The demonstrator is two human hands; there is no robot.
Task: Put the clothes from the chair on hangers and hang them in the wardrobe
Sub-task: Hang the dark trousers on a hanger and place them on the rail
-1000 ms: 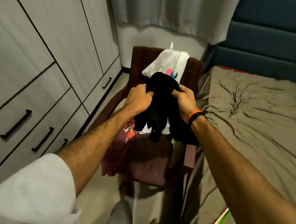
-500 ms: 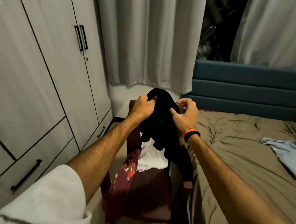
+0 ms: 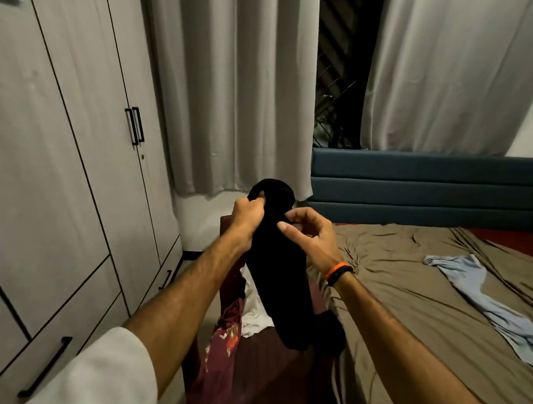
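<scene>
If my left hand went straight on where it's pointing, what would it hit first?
Likely the grey curtain: the left hand, gripping the black garment, aims toward it, though depth is unclear.

Matt black cloth garment (image 3: 281, 274) — soft

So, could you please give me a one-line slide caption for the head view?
Left hand grips and right hand pinches a black garment over the chair, wardrobe doors closed.
</scene>
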